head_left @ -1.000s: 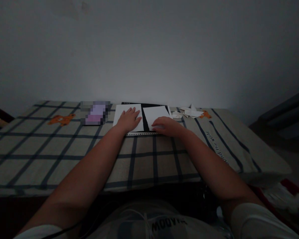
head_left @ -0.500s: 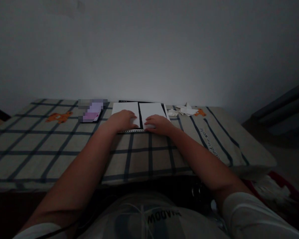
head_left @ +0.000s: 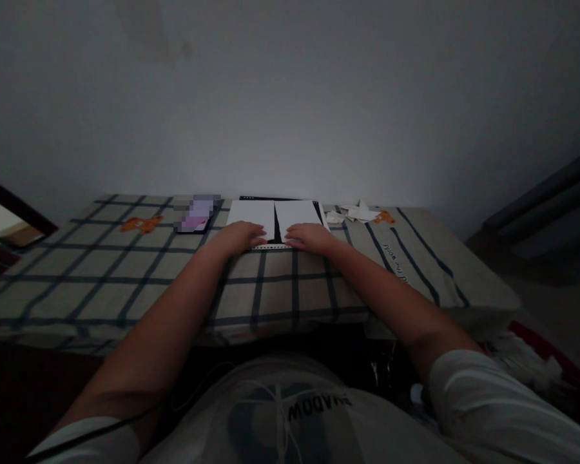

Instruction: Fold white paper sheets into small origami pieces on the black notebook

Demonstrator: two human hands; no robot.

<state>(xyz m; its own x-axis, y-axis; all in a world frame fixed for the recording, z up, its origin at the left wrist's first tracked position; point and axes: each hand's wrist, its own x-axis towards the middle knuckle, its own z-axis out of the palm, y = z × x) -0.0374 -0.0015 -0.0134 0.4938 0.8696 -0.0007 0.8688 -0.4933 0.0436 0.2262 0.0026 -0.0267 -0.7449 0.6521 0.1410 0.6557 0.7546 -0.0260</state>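
Left hand point(head_left: 236, 236) flat, fingers spread on left white sheet point(head_left: 251, 211), right hand point(head_left: 312, 236) flat on right white sheet point(head_left: 297, 211), both sheets on black folder point(head_left: 276, 222), paper scraps point(head_left: 355, 212) far right on checked cloth point(head_left: 125, 277)

You are wearing a light, whitish short-sleeved T-shirt point(head_left: 290, 412); its sleeves end above your elbows, so both forearms are bare down to your left hand point(head_left: 236, 236) and right hand point(head_left: 312, 236). Dark block lettering point(head_left: 321, 406) runs across the chest, reading reversed from this angle. A thin white cord point(head_left: 278, 425) hangs down the shirt front, and a dark cable point(head_left: 125, 422) crosses your left sleeve. No rings, watch or bracelets show on either wrist.
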